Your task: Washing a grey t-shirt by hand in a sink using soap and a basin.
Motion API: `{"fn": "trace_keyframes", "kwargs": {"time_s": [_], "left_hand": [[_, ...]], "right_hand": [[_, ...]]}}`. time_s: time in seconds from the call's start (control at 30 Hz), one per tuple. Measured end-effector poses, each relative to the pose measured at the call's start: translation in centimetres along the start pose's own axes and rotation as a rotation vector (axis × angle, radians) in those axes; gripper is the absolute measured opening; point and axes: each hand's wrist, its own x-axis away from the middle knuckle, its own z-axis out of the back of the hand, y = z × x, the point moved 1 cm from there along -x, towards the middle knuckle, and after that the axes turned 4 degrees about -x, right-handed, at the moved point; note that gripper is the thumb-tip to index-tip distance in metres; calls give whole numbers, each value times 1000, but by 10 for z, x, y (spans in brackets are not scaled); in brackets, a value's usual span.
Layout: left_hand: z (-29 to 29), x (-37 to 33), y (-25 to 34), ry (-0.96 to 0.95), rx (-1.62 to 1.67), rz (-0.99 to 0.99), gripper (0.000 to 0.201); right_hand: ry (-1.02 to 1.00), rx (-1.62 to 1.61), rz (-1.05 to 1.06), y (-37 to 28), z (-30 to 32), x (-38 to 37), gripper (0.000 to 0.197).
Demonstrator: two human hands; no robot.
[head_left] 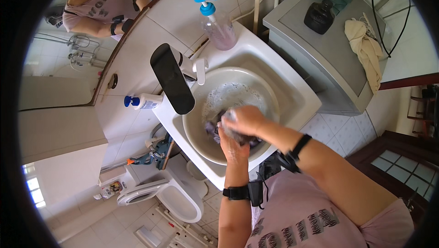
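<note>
A round cream basin point(273, 93) sits inside the white sink point(299, 107) and holds water topped with white suds point(228, 93). Wet dark cloth point(237, 134) is bunched up between my two hands over the basin, with purplish folds point(211, 130) of it hanging down toward the water. Palm upward, my left hand point(234, 148) is closed around it from below. From above, my right hand point(248, 119) grips the same cloth, fingers curled and wet with foam. Most of the fingertips are hidden in the fabric.
A tap with a black top point(172, 79) reaches over the basin's left side. Behind stands a blue-topped pump bottle point(220, 33); a white bottle point(149, 101) lies left of the tap. At right, a grey cabinet-like appliance point(292, 21) carries a dark bottle point(318, 18) and beige cloth point(364, 49).
</note>
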Motion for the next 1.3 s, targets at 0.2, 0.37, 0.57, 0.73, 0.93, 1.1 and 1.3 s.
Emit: {"fn": "trace_keyframes", "kwargs": {"time_s": [0.2, 0.37, 0.57, 0.73, 0.93, 1.1, 1.3], "left_hand": [[30, 1, 40, 40, -15, 216, 43], [12, -4, 19, -36, -75, -53, 31], [8, -4, 38, -80, 34, -41, 33], [7, -10, 31, -94, 152, -37, 45], [83, -47, 46, -56, 164, 151, 47], [26, -21, 3, 112, -47, 38, 47], [65, -22, 30, -355, 118, 182, 56]], "right_hand": [[101, -13, 327, -49, -27, 70, 21], [19, 12, 60, 1, -7, 16, 29], [-45, -436, 320, 27, -13, 33, 57], [-100, -521, 76, -2, -16, 47, 67], [-261, -180, 441, -41, 5, 83, 43], [-46, -32, 54, -4, -11, 11, 33], [92, 24, 407, -51, -28, 66, 19]]}}
